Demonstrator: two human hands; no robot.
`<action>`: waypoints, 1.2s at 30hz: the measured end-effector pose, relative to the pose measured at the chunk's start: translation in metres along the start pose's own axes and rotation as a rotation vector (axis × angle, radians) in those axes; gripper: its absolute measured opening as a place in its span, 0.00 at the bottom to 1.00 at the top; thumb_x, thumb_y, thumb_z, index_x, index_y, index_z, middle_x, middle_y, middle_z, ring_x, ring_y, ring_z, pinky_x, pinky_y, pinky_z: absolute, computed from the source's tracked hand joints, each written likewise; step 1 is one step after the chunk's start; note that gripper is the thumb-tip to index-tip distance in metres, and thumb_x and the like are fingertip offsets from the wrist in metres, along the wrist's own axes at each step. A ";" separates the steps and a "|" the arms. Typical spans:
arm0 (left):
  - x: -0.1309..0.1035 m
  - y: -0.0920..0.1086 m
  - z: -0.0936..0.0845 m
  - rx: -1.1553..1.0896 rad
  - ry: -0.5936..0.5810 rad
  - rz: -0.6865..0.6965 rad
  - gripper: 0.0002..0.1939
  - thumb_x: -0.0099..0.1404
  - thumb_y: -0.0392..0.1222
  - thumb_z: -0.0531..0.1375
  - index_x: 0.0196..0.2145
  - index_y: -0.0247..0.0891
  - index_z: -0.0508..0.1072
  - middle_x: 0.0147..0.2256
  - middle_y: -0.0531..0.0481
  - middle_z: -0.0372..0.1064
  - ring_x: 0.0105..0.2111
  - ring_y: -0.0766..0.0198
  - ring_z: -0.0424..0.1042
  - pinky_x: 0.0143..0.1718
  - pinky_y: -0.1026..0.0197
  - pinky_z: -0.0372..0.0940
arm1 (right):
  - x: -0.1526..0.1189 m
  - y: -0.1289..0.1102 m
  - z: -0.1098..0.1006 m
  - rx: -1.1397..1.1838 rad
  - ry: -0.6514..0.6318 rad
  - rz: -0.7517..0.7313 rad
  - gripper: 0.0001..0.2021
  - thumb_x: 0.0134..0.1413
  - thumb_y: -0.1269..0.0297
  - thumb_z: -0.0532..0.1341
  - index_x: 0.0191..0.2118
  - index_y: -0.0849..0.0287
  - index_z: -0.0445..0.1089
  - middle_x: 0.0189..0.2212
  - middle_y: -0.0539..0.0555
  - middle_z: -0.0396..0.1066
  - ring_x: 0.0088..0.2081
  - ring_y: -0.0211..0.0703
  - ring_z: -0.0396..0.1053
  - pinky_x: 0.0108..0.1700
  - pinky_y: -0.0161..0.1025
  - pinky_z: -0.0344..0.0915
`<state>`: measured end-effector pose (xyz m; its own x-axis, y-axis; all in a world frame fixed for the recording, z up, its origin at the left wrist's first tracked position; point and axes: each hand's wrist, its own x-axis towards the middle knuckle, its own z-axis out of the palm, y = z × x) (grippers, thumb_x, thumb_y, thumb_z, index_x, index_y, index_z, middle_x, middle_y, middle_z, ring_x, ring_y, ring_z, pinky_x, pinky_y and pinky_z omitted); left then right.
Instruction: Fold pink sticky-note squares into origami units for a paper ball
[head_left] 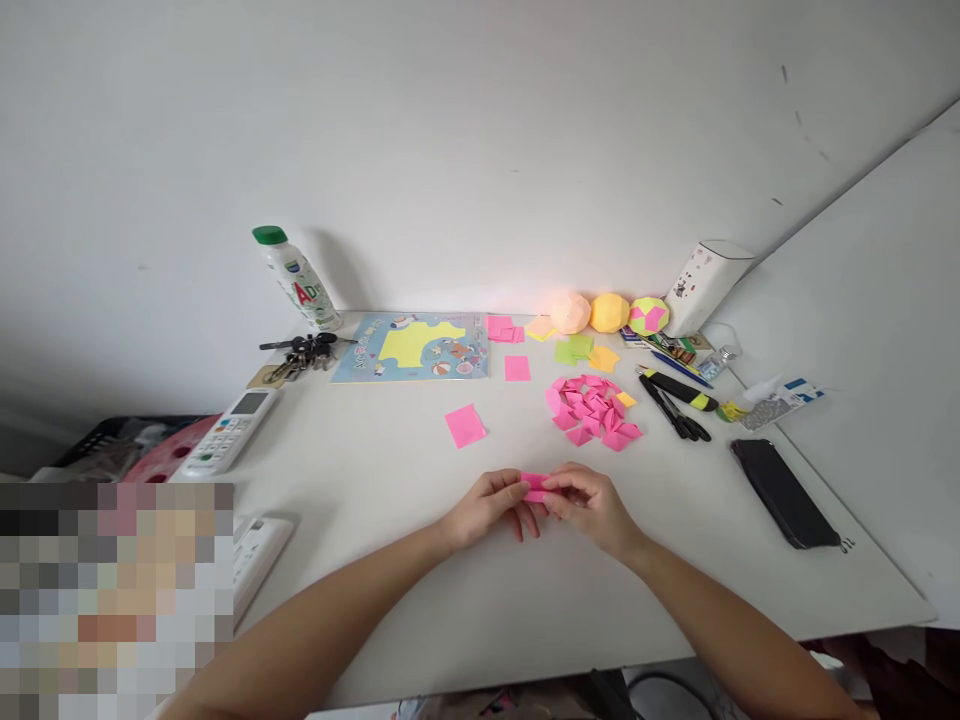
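Note:
Between my two hands is a small piece of pink paper, folded into a narrow strip with a crease along it. My left hand pinches its left end between thumb and fingers. At the right end, my right hand grips it the same way, fingertips covering part of it. Flat pink square sheets lie beyond the hands, one nearer and one farther back. A heap of folded pink paper pieces sits to the right of these, with an orange piece at its edge.
Three paper balls line the wall near a white cylinder. Scissors, a box cutter and a black pouch lie at right. At left are a bottle, keys, a remote and a blue booklet.

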<state>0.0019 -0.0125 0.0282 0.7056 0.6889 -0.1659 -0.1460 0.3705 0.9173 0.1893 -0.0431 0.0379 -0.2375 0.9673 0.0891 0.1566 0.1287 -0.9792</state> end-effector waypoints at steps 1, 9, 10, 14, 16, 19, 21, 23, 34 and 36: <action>0.000 0.000 -0.001 -0.019 -0.005 0.000 0.17 0.62 0.49 0.53 0.35 0.30 0.70 0.32 0.39 0.71 0.25 0.60 0.72 0.23 0.62 0.64 | 0.000 -0.001 -0.001 0.000 -0.013 -0.005 0.08 0.54 0.61 0.60 0.36 0.59 0.72 0.32 0.53 0.66 0.26 0.36 0.66 0.28 0.36 0.67; 0.001 0.001 -0.003 -0.058 -0.006 -0.006 0.13 0.59 0.39 0.51 0.35 0.29 0.71 0.30 0.40 0.71 0.25 0.59 0.72 0.22 0.61 0.64 | -0.001 0.000 -0.002 -0.070 -0.052 -0.028 0.11 0.58 0.63 0.55 0.44 0.57 0.70 0.35 0.54 0.66 0.32 0.39 0.66 0.31 0.36 0.67; 0.001 0.001 -0.002 -0.052 0.001 -0.004 0.13 0.60 0.40 0.51 0.35 0.29 0.71 0.28 0.41 0.71 0.25 0.59 0.71 0.22 0.61 0.64 | -0.001 0.001 -0.001 -0.096 -0.049 -0.039 0.11 0.56 0.64 0.57 0.45 0.56 0.69 0.36 0.54 0.66 0.32 0.39 0.66 0.32 0.36 0.67; 0.000 0.001 0.000 0.006 0.017 -0.006 0.12 0.59 0.44 0.56 0.35 0.31 0.70 0.27 0.44 0.70 0.25 0.61 0.71 0.23 0.63 0.64 | -0.002 0.003 0.001 -0.181 -0.031 -0.052 0.12 0.53 0.67 0.58 0.45 0.55 0.68 0.35 0.53 0.66 0.32 0.38 0.66 0.32 0.35 0.67; 0.000 0.001 0.000 0.026 0.014 -0.014 0.14 0.59 0.46 0.57 0.35 0.31 0.70 0.26 0.45 0.70 0.24 0.62 0.71 0.22 0.64 0.64 | -0.002 0.004 0.001 -0.210 -0.005 -0.057 0.11 0.53 0.66 0.58 0.44 0.56 0.68 0.34 0.53 0.67 0.31 0.38 0.66 0.31 0.35 0.67; 0.000 0.001 0.000 0.036 0.003 -0.019 0.15 0.59 0.48 0.57 0.33 0.31 0.70 0.25 0.45 0.71 0.24 0.61 0.72 0.22 0.64 0.63 | -0.002 0.006 0.000 -0.247 0.024 -0.108 0.09 0.54 0.65 0.58 0.43 0.56 0.68 0.34 0.54 0.67 0.30 0.39 0.66 0.29 0.35 0.67; 0.000 0.001 0.000 0.038 -0.011 -0.011 0.16 0.60 0.49 0.56 0.32 0.31 0.70 0.25 0.44 0.71 0.24 0.61 0.72 0.22 0.63 0.63 | -0.001 0.007 -0.002 -0.263 0.029 -0.166 0.09 0.56 0.65 0.57 0.43 0.56 0.69 0.34 0.55 0.67 0.30 0.39 0.67 0.29 0.36 0.68; 0.000 0.001 -0.001 0.040 -0.024 -0.004 0.17 0.61 0.50 0.55 0.31 0.31 0.70 0.26 0.43 0.71 0.24 0.61 0.72 0.22 0.63 0.63 | 0.000 0.009 -0.004 -0.285 0.023 -0.240 0.11 0.56 0.65 0.56 0.45 0.55 0.69 0.36 0.55 0.67 0.32 0.40 0.67 0.31 0.37 0.69; 0.000 0.002 0.002 0.057 -0.020 -0.006 0.23 0.62 0.56 0.51 0.34 0.31 0.72 0.26 0.43 0.72 0.24 0.63 0.70 0.22 0.64 0.63 | -0.003 0.004 -0.001 -0.375 -0.014 -0.307 0.11 0.57 0.64 0.56 0.45 0.56 0.68 0.36 0.56 0.68 0.34 0.42 0.67 0.31 0.37 0.68; -0.001 0.002 0.002 0.080 -0.027 -0.016 0.24 0.62 0.57 0.51 0.34 0.31 0.73 0.25 0.44 0.71 0.24 0.63 0.70 0.23 0.64 0.63 | -0.003 0.000 -0.001 -0.323 0.025 -0.215 0.08 0.57 0.62 0.55 0.36 0.57 0.70 0.29 0.54 0.68 0.30 0.41 0.66 0.30 0.36 0.67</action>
<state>0.0028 -0.0136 0.0307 0.7262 0.6658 -0.1715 -0.0794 0.3290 0.9410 0.1907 -0.0454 0.0374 -0.2748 0.9152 0.2946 0.4003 0.3875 -0.8304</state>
